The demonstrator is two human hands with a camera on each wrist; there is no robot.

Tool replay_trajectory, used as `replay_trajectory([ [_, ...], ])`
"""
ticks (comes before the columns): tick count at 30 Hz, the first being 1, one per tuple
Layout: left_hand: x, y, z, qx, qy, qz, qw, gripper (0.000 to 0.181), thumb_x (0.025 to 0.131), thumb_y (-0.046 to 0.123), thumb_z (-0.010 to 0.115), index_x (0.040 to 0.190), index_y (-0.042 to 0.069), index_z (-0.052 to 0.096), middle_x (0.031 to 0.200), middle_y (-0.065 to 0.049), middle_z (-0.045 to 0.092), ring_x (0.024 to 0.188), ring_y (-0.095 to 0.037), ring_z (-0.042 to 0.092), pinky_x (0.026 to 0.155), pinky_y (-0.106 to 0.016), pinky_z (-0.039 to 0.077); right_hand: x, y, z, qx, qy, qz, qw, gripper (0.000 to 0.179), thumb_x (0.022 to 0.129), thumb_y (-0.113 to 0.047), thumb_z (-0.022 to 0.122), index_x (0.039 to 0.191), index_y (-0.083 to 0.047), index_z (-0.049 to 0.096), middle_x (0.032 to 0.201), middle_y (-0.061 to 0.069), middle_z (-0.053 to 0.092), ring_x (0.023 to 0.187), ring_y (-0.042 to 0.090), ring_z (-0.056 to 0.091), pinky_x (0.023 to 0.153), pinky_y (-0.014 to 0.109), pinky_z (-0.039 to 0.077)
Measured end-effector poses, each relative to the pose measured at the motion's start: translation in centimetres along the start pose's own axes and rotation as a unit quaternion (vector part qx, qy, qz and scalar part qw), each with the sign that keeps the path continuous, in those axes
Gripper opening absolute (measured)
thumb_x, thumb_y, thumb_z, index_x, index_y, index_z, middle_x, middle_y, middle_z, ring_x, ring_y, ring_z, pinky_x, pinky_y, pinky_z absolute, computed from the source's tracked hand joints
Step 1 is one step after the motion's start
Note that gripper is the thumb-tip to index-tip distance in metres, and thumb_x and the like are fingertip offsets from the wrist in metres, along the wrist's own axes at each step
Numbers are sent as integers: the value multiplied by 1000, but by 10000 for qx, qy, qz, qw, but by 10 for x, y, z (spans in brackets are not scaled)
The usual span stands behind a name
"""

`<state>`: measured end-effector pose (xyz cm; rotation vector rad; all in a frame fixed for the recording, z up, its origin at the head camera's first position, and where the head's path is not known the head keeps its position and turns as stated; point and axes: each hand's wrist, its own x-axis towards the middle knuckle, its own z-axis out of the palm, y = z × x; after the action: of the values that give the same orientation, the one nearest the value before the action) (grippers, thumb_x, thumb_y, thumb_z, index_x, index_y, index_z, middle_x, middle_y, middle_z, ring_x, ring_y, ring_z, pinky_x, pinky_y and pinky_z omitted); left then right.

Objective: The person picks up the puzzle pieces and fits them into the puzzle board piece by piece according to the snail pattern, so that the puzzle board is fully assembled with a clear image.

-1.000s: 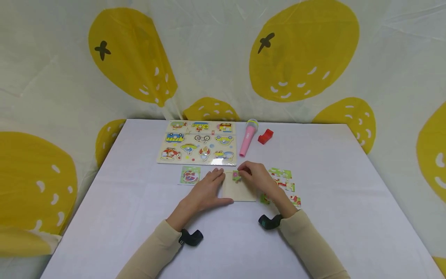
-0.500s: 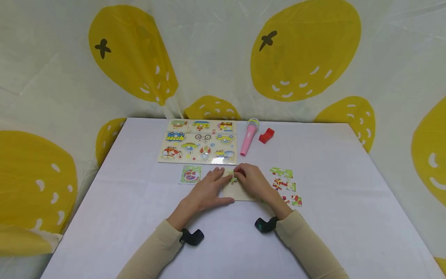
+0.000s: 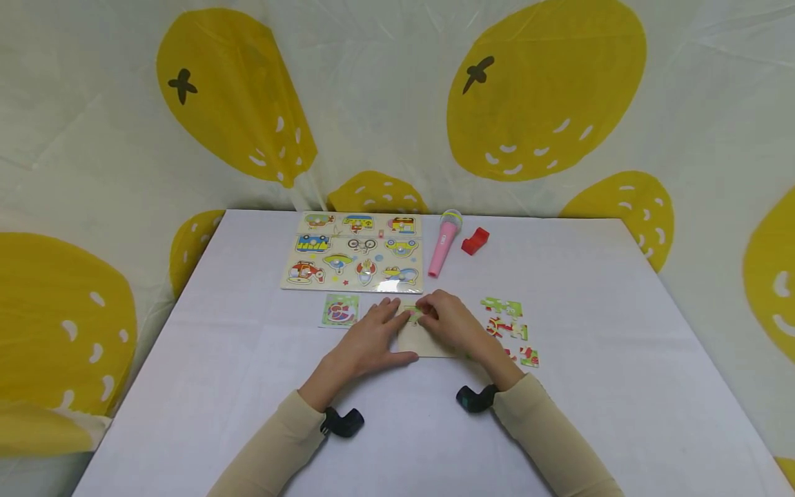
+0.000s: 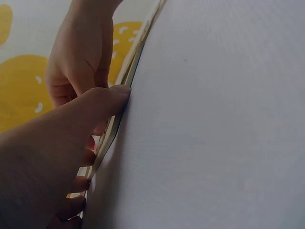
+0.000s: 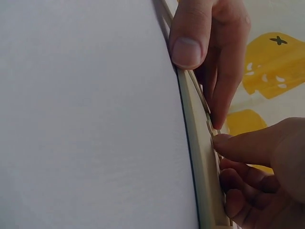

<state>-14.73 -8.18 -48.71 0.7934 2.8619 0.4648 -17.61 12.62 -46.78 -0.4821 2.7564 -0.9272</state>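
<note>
A pale wooden puzzle tray [image 3: 425, 345] lies between the hands in the head view; in the right wrist view its edge [image 5: 190, 124] shows side-on. My left hand [image 3: 373, 338] rests at the tray's left side, thumb on the near edge, fingers fairly straight, and its index fingertip reaches a small green puzzle piece [image 3: 413, 314] near the tray's top left. With curled fingers my right hand [image 3: 453, 321] pinches at this same piece, mostly covered by the fingers. In the right wrist view the right thumb [image 5: 228, 145] presses right at the tray's surface.
Loose green and red puzzle pieces [image 3: 512, 308] lie to the right of the tray. A small picture square [image 3: 339, 310] is on the left. Behind stand a vehicle peg puzzle [image 3: 341, 281], a pink toy microphone [image 3: 442, 248] and a red curved object [image 3: 475, 241].
My right hand has moved left and brought the green piece to the tray's top left. The left index finger has come over onto it. In the last half second little moves.
</note>
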Motion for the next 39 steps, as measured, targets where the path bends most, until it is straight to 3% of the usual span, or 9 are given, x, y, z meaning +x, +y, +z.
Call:
replay_trajectory([
  [5,0,0,0,77,40,47,10000,87,86,69,62,153,17,43,164,-10,32,154,-29,25,125,-44,27,0,-1,2,-79,36,-6,10000,30,94,-19,71,121,-6,69,98,4,62,86,16,54,78,27,50],
  [12,0,0,2,76,85,105,9999,83,87,68,61,153,23,42,164,-11,31,155,-29,24,125,-45,26,2,-2,7,-315,248,33,9992,28,95,-22,69,118,-6,69,98,3,62,84,15,54,78,27,51],
  [23,1,0,3,266,108,117,9995,86,87,69,59,153,16,43,164,-10,31,155,-29,24,126,-43,24,3,-3,9,-405,342,-16,9986,28,94,-24,71,115,-6,69,94,3,60,83,15,52,74,26,47],
  [31,0,1,3,166,95,78,9998,82,87,68,60,153,22,43,164,-10,31,154,-29,24,125,-45,26,2,-4,10,-380,376,176,9984,22,94,-26,71,107,-8,68,91,3,58,82,16,52,72,26,46],
  [39,1,1,3,204,86,92,9997,83,87,69,59,153,22,42,164,-10,31,155,-29,23,125,-44,25,2,-4,13,-399,463,223,9979,23,95,-26,70,108,-8,68,93,3,59,83,16,52,74,26,47],
])
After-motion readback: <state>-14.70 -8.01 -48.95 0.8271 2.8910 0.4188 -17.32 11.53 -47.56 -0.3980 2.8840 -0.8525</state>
